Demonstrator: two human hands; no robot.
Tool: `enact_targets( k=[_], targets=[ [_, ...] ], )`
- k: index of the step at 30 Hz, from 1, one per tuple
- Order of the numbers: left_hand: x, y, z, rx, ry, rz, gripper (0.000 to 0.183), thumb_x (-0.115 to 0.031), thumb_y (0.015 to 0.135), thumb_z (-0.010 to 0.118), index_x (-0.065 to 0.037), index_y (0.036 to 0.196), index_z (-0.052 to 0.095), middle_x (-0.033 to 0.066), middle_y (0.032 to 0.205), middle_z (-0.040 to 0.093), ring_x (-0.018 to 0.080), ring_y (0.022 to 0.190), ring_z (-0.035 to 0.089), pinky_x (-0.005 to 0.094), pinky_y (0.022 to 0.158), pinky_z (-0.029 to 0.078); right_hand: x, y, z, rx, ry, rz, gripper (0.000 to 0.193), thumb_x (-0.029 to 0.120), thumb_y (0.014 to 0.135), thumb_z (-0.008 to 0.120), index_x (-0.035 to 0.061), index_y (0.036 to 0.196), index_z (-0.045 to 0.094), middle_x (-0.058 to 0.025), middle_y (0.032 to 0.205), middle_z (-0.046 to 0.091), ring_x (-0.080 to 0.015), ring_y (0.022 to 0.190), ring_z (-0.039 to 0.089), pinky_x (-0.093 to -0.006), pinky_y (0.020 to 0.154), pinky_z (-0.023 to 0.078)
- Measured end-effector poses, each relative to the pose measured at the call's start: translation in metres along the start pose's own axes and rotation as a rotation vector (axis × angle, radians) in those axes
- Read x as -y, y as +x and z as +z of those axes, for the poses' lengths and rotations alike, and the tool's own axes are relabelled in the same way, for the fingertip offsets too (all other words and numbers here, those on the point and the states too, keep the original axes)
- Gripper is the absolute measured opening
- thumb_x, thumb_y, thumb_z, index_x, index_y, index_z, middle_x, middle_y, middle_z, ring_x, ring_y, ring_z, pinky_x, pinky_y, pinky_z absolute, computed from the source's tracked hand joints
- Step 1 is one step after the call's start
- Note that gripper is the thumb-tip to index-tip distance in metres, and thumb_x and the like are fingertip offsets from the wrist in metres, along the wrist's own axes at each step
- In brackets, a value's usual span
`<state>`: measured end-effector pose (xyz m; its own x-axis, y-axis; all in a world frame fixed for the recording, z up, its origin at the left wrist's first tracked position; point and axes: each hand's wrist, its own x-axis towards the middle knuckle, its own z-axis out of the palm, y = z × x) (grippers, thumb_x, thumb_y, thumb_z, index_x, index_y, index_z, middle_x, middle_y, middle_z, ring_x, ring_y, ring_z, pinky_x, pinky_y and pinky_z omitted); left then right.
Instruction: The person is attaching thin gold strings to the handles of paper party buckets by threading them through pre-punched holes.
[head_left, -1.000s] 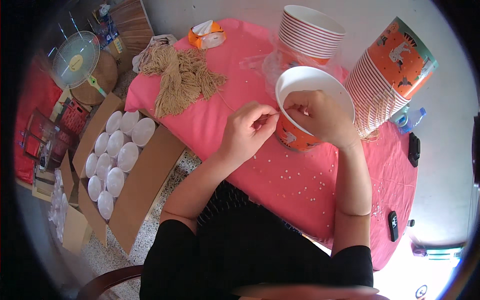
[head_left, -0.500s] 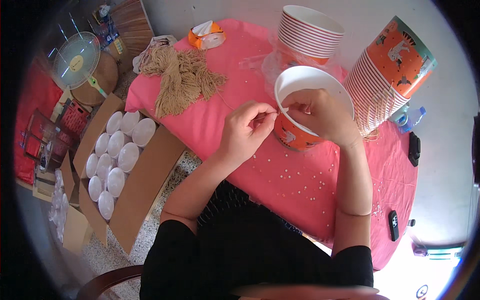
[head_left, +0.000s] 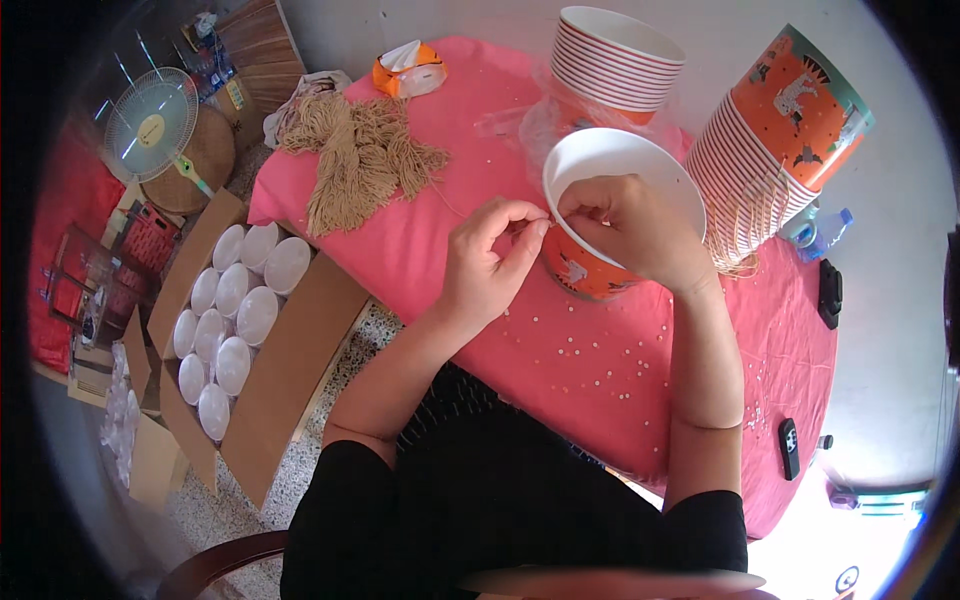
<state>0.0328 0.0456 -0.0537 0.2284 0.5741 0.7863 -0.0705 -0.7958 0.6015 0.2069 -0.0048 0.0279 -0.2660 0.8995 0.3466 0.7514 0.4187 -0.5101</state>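
Note:
An orange paper bucket (head_left: 590,272) with a white inside and animal pictures stands tilted a little in front of me. My left hand (head_left: 490,250) is closed in a pinch just outside its left rim, on a thin tan cord (head_left: 450,203) that trails back to the bundle. Reaching over the opening, my right hand (head_left: 640,230) has its fingers curled together inside the bucket, close to the same spot on the rim. What the right fingertips grip is hidden. The tan cord bundle (head_left: 365,160) lies loosely spread on the pink tablecloth, to the left.
Behind the bucket stands a stack of white-lined buckets (head_left: 615,60) in clear plastic. A taller orange stack (head_left: 770,130), with cords hanging, leans at the right. Small white discs (head_left: 600,370) are scattered nearby. A cardboard box (head_left: 285,370) of clear plastic cups sits at the lower left.
Both hands stay at the rim with hardly any movement. The bucket and the whole view have shifted very slightly left.

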Motion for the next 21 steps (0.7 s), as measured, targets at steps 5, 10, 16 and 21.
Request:
enact_targets(
  k=[5,10,16,21],
  targets=[
    [-0.0006,-0.0046,0.0016,0.030,-0.108,-0.186,0.008,-0.001,0.085,0.066,0.000,0.092,0.062,0.0052,0.080,0.064,0.0099,0.068,0.059,0.0227,0.057,0.045,-0.0036,0.0006,-0.0003,0.018,0.004,-0.016,0.009,0.011,0.081,0.061,0.0060,0.086,0.067,-0.0153,0.076,0.066,-0.0341,0.071,0.064,-0.0416,0.066,0.050],
    [0.0024,-0.0040,-0.0027,0.093,-0.068,-0.177,0.009,0.000,0.082,0.068,-0.001,0.090,0.062,0.0039,0.079,0.061,0.0076,0.068,0.057,0.0205,0.053,0.040,-0.0027,0.0009,-0.0005,-0.003,-0.008,-0.041,0.009,0.011,0.080,0.061,0.0053,0.084,0.067,-0.0151,0.076,0.066,-0.0345,0.070,0.064,-0.0415,0.065,0.049],
    [0.0019,-0.0010,-0.0032,0.094,-0.024,-0.100,0.012,0.002,0.080,0.069,0.001,0.088,0.062,0.0060,0.081,0.061,0.0128,0.071,0.062,0.0241,0.059,0.050,-0.0022,0.0007,-0.0023,0.052,-0.007,-0.004,0.011,0.002,0.083,0.062,-0.0013,0.092,0.065,-0.0085,0.075,0.064,-0.0145,0.069,0.059,-0.0293,0.065,0.048],
    [0.0007,0.0018,-0.0027,0.095,0.009,-0.094,0.011,0.004,0.079,0.069,0.001,0.086,0.061,0.0074,0.080,0.060,0.0160,0.070,0.064,0.0259,0.060,0.052,-0.0029,0.0012,-0.0007,-0.007,0.029,0.002,0.010,0.009,0.081,0.060,0.0028,0.086,0.067,-0.0172,0.077,0.066,-0.0346,0.070,0.064,-0.0412,0.065,0.049]
  ],
)
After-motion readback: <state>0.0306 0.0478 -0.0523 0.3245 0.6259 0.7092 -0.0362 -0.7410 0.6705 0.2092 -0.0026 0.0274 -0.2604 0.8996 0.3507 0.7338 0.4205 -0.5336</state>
